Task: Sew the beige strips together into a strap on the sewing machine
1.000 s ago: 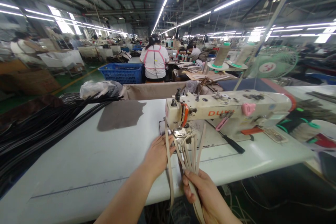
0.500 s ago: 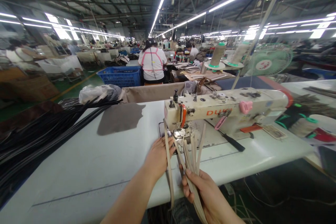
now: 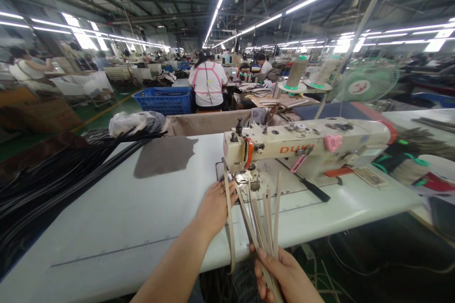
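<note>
Beige strips: held fanned at worktop front edge; long axis aimed forward, free ends pointed toward sewing machine.
Right hand: fingers clamped on bundle.
Left hand: laid near presser foot, crossed by single strip; finger grip can't be told.

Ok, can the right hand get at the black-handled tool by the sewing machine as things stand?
Probably yes: nothing visible blocks the right hand from the black-handled tool, though it holds beige strips that it might have to release first.
</note>
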`<state>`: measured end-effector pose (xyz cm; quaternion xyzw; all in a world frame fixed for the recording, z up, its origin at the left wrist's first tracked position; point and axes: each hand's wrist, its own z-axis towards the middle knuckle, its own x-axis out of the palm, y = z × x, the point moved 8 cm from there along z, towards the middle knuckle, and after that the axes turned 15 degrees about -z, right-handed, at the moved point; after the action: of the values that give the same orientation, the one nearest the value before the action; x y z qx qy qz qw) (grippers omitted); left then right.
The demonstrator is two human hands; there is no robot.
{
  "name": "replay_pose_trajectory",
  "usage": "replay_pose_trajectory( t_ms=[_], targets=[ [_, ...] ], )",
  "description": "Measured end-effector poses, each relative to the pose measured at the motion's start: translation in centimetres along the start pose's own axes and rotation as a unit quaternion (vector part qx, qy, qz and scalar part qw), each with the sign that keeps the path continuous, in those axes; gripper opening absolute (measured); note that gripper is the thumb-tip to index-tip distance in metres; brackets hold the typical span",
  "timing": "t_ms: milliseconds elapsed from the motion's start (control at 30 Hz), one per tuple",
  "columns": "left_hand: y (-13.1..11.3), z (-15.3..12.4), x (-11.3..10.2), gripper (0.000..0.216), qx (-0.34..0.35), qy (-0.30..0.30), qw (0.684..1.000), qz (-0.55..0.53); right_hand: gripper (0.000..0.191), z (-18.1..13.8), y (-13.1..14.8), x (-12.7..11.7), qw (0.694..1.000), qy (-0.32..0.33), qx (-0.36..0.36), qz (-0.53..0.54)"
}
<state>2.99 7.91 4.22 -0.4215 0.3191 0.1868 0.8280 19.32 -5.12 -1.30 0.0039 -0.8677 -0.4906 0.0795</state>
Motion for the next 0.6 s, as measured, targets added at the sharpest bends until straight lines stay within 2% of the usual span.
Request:
replay_pose_trajectory(
  t_ms=[267, 600],
  targets=[
    [-0.1, 0.0, 0.1, 0.035, -0.002, 0.006, 1.000, 0.012, 0.071, -0.3, -1.1, 0.0, 0.999, 0.015, 0.025, -0.016],
    [1.0, -0.1, 0.6, 0.039, -0.004, -0.001, 1.000, -0.009, 0.069, -0.7, -1.8, -0.4, 0.999, 0.011, 0.030, -0.020]
  ],
)
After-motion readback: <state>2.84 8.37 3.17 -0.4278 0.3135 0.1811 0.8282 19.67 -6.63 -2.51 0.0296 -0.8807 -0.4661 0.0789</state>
